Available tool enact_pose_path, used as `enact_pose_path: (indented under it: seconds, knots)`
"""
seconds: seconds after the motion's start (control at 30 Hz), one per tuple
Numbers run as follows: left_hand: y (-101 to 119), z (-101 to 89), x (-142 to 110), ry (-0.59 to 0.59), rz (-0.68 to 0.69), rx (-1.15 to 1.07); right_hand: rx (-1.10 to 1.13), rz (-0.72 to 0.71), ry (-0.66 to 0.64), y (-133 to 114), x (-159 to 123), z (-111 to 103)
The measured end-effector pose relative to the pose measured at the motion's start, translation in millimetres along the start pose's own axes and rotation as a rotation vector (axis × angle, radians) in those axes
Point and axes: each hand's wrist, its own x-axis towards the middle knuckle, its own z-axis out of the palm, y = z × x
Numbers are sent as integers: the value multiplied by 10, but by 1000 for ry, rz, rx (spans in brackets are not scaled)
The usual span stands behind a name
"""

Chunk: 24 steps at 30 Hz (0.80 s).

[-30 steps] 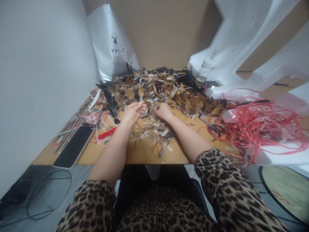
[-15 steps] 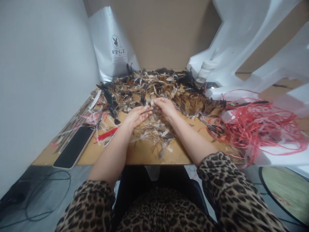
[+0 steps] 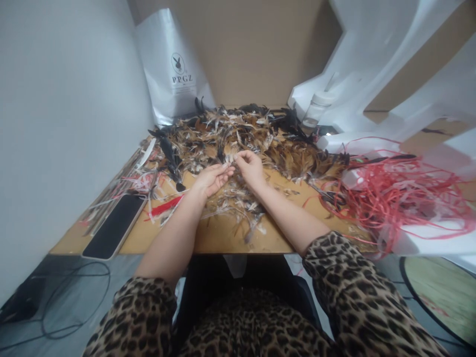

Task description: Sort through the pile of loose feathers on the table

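My left hand (image 3: pixel 212 179) is turned partly palm up, with a small pale feather (image 3: pixel 228 160) pinched at its fingertips. Close beside it, my right hand (image 3: pixel 251 170) has its thumb and forefinger closed at the same feather's edge. Both hands hover over the near side of a large heap of brown, black and white feathers (image 3: pixel 208 136). Loose feather scraps (image 3: pixel 245 206) lie on the table below them. The fingers hide part of the feather.
A phone (image 3: pixel 115 225) lies at the table's (image 3: pixel 275 238) front left, near a red strip (image 3: pixel 166 206). Tangled red ribbon (image 3: pixel 405 193) covers the right side, with scissors (image 3: pixel 332 198) beside it. A silver bag (image 3: pixel 174 64) and a clear jar (image 3: pixel 316 109) stand behind.
My right hand has shifted slightly left and its fingers have curled more. The left hand stays almost in place, and the feather remains between the fingertips.
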Motion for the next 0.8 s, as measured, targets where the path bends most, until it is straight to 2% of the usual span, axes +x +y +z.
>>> enact_pose_path:
  seconds: [0.1,0.2,0.27,0.43,0.5,0.8]
  knots:
    - [-9,6,4,0,-3,14,-73,-64,8,69,0,9]
    - [-18,0,12,-9,13,17,-83,-68,-3,87,-3,20]
    - [-18,-5,15,-8,29,15,-30,-9,-21,51,-9,20]
    - [7,10,-6,24,51,5,159,277,-152,-75,-25,-13]
    - [13,17,-17,21,54,5,201,324,-188,-93,-27,-21]
    - [-38,-10,9,-32,133,162,114,219,-123,-99,-31,-1]
